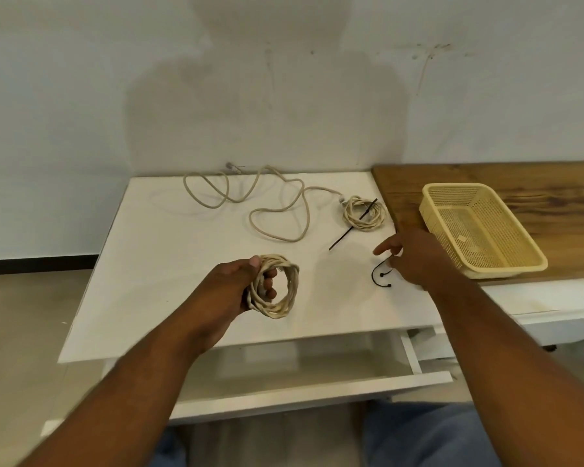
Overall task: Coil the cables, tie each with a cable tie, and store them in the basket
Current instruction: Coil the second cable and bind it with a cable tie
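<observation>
My left hand [236, 288] grips a coiled beige cable [284, 284] just above the white table [149, 264], fingers curled through the loop. My right hand [415, 256] is over the table's right side, pinching the end of a curved black cable tie [380, 274] that lies on the surface. A second coiled beige cable [364, 213] rests further back with a straight black cable tie [353, 224] lying across it. A loose, uncoiled beige cable [273, 203] sprawls along the back of the table. The yellow mesh basket [526, 256] sits on the wooden top to the right, nothing in it.
A wooden tabletop [486, 176] adjoins the white table on the right. An open white drawer [311, 375] sticks out below the table's front edge toward my knees. The wall stands right behind the table.
</observation>
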